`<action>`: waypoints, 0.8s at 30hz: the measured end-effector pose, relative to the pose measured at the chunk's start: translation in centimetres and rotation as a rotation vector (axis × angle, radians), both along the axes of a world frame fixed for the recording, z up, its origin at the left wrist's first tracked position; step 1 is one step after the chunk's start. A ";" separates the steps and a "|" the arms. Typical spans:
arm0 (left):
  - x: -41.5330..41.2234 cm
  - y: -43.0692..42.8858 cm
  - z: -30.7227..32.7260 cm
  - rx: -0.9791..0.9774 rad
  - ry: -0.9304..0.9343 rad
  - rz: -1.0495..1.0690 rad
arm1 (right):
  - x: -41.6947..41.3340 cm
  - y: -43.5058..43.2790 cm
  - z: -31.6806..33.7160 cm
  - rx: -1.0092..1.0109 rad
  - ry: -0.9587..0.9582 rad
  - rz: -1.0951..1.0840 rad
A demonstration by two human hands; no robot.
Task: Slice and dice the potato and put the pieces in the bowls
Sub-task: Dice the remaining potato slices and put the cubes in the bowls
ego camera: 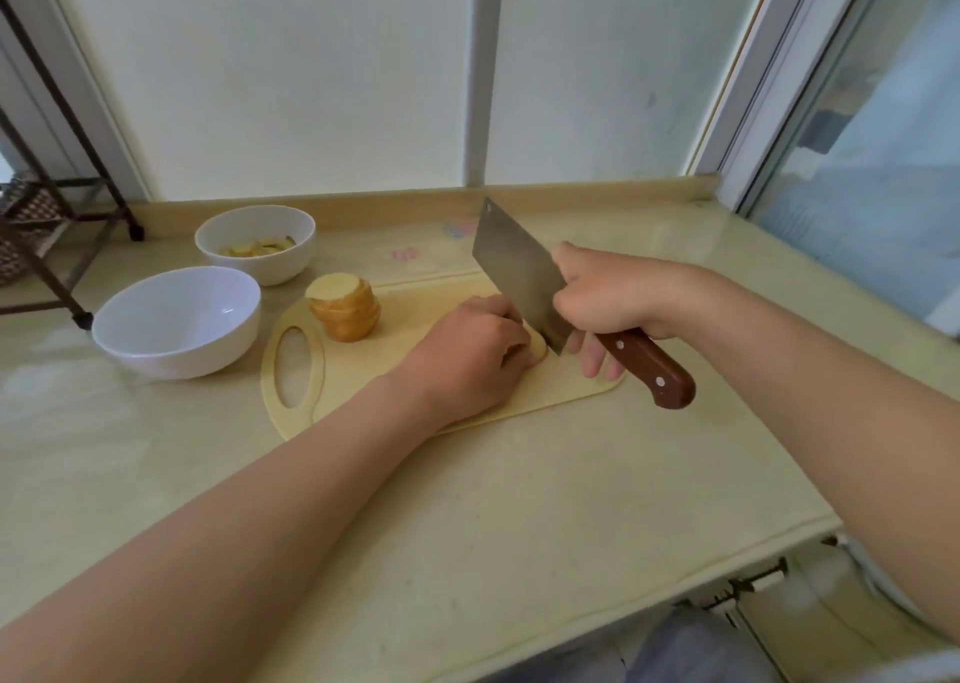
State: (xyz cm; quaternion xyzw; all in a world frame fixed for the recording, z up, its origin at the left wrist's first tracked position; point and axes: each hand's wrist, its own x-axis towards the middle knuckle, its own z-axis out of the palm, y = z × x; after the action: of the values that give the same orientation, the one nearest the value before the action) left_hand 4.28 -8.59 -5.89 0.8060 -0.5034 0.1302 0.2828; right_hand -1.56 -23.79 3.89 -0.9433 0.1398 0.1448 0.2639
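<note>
Left hand (pixel 467 355) is down on the cutting board (pixel 363 375), fingers curled over a potato piece (pixel 538 350) and pinning it flat. Only the pale end of the piece peeks out past the fingertips. Right hand (pixel 608 292) wraps the brown handle of the cleaver (pixel 514 271), gripping close up by the blade. The blade tilts up and away, its heel edge touching the piece just beside the left fingertips. At the board's far left a stack of slices (pixel 344 308) stands on its own, well apart from both hands. Beyond it on the counter (pixel 467 500), the near bowl (pixel 171 357) shows bare white inside, while the far bowl (pixel 270 269) has yellow pieces in it.
</note>
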 end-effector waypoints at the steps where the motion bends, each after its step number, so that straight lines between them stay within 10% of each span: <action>1: -0.1 0.0 0.0 0.007 -0.010 -0.009 | 0.1 -0.1 0.0 0.009 0.009 -0.008; 24: 0.1 0.2 0.5 0.076 -0.142 -0.139 | -5.1 1.5 1.8 -0.265 0.086 0.148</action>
State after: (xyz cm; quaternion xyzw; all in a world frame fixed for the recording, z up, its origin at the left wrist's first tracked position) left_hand 4.33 -8.36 -5.36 0.7679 -0.5816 0.1479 0.2240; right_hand -6.62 -22.25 5.64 -0.9706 0.0991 0.1842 0.1194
